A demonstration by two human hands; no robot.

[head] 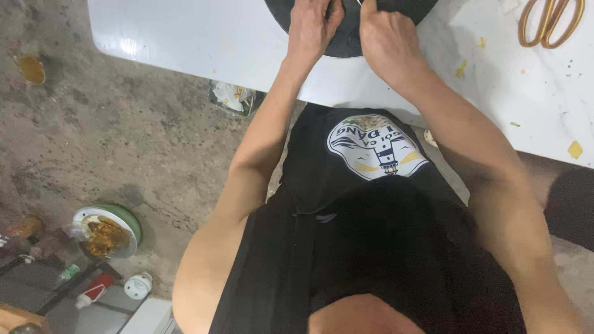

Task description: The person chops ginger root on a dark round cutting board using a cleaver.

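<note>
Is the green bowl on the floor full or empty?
Not empty. The green bowl holds brownish food across much of its inside; how deep it goes cannot be told.

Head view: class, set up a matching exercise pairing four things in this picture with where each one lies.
Things:
1. scissors
2. black round mat
3. green-rimmed plate
4. white jar

Places:
A. on the concrete floor, lower left, holding food scraps
B. under both hands, at the table's top edge
C. on the floor, just right of the plate
D. at the table's top right corner

Pairs: 1-D, 2-B, 3-A, 4-C. The left hand and right hand both press on the mat.
</note>
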